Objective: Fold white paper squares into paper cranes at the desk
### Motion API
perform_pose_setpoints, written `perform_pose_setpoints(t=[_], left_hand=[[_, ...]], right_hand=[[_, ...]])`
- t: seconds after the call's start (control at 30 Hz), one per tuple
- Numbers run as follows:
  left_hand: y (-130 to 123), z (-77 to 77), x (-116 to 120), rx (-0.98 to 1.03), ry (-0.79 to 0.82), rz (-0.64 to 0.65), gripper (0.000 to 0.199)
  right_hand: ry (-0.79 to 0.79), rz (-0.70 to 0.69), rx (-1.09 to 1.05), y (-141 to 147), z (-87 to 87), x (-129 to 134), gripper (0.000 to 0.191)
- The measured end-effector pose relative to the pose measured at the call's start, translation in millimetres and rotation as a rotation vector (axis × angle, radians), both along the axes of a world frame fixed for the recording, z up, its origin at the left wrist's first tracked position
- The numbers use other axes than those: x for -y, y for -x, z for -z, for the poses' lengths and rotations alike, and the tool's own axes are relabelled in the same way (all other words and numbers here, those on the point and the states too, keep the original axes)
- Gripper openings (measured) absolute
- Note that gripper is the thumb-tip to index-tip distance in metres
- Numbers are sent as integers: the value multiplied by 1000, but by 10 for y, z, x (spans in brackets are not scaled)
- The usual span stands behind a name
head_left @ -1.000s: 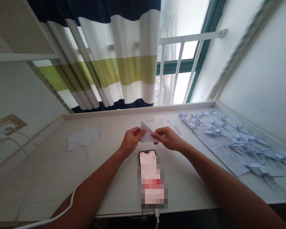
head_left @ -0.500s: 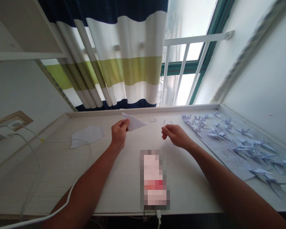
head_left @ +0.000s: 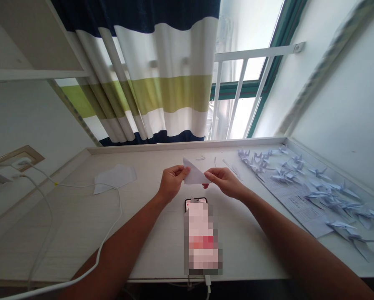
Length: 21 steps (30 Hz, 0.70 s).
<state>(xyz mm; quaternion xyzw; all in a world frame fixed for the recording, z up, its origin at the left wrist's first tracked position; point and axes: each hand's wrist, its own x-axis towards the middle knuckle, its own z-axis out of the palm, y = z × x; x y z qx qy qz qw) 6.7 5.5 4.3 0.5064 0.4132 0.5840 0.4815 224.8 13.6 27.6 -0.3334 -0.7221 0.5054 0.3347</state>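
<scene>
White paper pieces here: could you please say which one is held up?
The folded white paper triangle, pinched between left hand and right hand; the flat white sheet on the desk lies untouched.

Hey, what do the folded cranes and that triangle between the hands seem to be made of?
The triangle looks like thin matte white paper, with crisp folded edges and no sheen. The cranes look like similar pale lilac paper, sharply creased; the exact type can't be told.
</scene>
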Motion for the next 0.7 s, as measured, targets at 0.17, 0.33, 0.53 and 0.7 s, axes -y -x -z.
perform_pose_setpoints(t=[0.17,0.33,0.53,0.7], left_hand=[[-59,27,64,-112,-43,89,37],[34,-15,3,-109,-58,-66,47],[135,-74,-36,-124,-45,-118,46],[-8,-79,67,-151,-84,-26,41]], right_hand=[[41,45,-22,78,101,6,39],[42,81,-18,68,74,12,41],[30,146,-27,31,8,15,43],[2,153,29,63,-2,34,42]])
